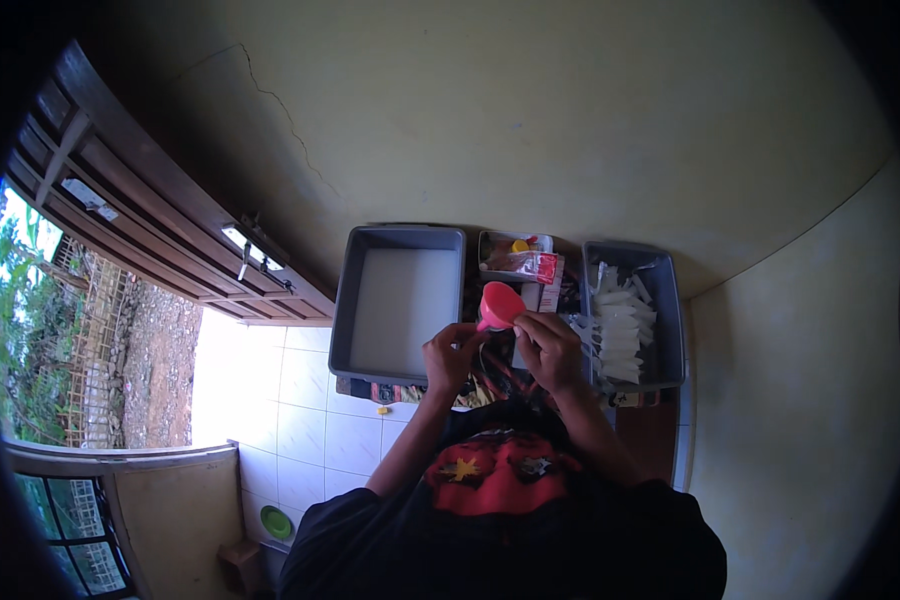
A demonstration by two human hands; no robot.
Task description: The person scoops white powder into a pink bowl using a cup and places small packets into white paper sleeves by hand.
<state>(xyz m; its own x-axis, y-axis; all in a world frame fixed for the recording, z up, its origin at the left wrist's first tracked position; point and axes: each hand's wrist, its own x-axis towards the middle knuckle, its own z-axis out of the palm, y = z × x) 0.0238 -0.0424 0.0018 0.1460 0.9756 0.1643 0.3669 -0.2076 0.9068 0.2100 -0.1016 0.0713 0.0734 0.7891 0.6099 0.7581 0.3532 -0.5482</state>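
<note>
A pink funnel (499, 302) is tilted above the middle of the low surface, its spout pointing down-left. My right hand (550, 350) grips its rim at the right. My left hand (452, 352) is closed just under the spout, its fingertips at or beside the spout; what they pinch is too small to make out. Left of my hands sits a grey tray (347, 300) with a flat white content, perhaps liquid. At the right, another grey tray (670, 320) holds several filled white pouches (620, 340) and clear plastic.
A container (515, 262) with small items and red-white packaging (550, 290) stand between the trays, on patterned cloth (390, 392). A cracked wall is behind. An open wooden door (140, 200) is left, with tiled floor (300, 440), a green bowl (276, 520) and a small yellow object (383, 410) below.
</note>
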